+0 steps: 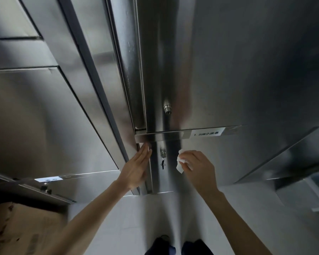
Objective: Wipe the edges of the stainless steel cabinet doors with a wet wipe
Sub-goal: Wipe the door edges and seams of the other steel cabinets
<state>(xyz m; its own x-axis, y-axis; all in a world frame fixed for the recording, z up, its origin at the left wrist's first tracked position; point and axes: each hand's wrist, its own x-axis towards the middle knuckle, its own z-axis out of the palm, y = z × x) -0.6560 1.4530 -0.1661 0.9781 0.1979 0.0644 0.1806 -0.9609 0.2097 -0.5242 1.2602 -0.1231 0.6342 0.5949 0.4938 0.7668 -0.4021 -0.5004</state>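
Observation:
A tall stainless steel cabinet fills the head view. Its lower door (195,159) has a lock with a key (163,159) hanging in it. My left hand (136,168) lies flat, fingers straight, against the left edge of that lower door (149,181), with a bit of white showing at its fingertips. My right hand (197,168) pinches a crumpled white wet wipe (180,162) against the door face, right of the key. The upper door (210,70) has its own lock (167,108).
A white label (206,133) sits on the strip between upper and lower doors. An open door (284,162) juts out at right. More steel doors (35,116) stand left, a cardboard box (17,227) on the floor below them. My feet (179,245) stand on pale floor.

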